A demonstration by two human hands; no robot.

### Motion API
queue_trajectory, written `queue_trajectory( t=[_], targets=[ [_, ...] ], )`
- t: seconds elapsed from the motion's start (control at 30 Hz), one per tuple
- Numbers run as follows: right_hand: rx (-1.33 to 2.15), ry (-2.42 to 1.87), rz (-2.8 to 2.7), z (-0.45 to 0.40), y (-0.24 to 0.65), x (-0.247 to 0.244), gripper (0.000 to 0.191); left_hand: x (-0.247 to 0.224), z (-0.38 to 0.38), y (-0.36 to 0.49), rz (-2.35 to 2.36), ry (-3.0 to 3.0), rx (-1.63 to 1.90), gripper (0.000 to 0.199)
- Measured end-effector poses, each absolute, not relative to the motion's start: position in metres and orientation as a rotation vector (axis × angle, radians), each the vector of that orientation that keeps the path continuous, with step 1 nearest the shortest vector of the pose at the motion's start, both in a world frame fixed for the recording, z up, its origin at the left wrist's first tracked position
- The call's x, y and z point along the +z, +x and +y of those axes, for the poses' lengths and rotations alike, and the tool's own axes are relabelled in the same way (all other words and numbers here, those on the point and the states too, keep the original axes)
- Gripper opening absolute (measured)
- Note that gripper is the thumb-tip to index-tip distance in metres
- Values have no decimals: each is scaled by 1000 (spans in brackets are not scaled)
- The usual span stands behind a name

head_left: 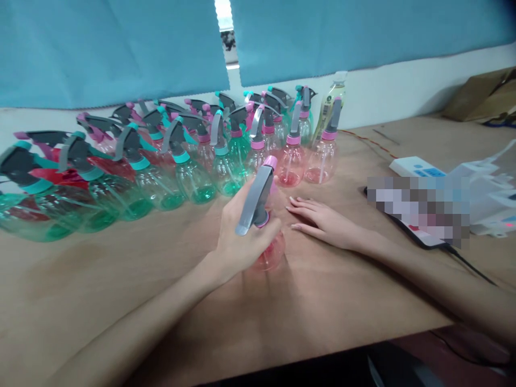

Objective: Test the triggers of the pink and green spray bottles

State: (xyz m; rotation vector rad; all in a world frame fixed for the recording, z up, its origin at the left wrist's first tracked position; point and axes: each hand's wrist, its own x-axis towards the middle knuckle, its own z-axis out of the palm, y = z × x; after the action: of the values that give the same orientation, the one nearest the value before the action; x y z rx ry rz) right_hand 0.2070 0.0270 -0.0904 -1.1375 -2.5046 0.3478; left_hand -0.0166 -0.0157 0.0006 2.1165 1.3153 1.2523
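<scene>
My left hand (242, 236) is wrapped around the neck of a pink spray bottle (271, 255), just under its grey trigger head with a pink nozzle. The bottle is upright at the middle of the wooden table, its clear pink body partly covered by my fingers. To its right, my right hand (316, 219) lies flat on the tabletop with its fingers stretched toward the bottle, holding nothing. Beyond my hands stand two more pink spray bottles (291, 164), and a row of green ones with teal collars, such as the green spray bottle (196, 180), runs off to the left.
Many more spray bottles crowd behind the front row. A labelled drink bottle (328, 107) stands at the wall. On the right are a phone (415, 226) with a cable, a white power strip (415, 166) and a cardboard box (481, 94). The table edge (322, 352) is near me.
</scene>
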Motion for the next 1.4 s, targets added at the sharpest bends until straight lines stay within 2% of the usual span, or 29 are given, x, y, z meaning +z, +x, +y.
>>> queue_trajectory(
  t=[0.33,0.47,0.53,1.07,1.4],
  targets=[
    [313,-1130,-2517,28,208,-91,58,1,-14,-17,1262,2124,1277,37],
    [318,-1129,-2520,28,208,-91,57,2,-12,-16,1248,2142,1275,21],
    [327,-1133,-2514,28,208,-91,57,2,-12,-16,1236,2142,1254,19],
    [333,-1136,-2535,27,211,-87,57,1,-7,-15,1162,2095,1260,51],
    [327,-1128,-2539,27,211,-87,57,8,-8,-14,1221,2122,1216,38]
  ],
)
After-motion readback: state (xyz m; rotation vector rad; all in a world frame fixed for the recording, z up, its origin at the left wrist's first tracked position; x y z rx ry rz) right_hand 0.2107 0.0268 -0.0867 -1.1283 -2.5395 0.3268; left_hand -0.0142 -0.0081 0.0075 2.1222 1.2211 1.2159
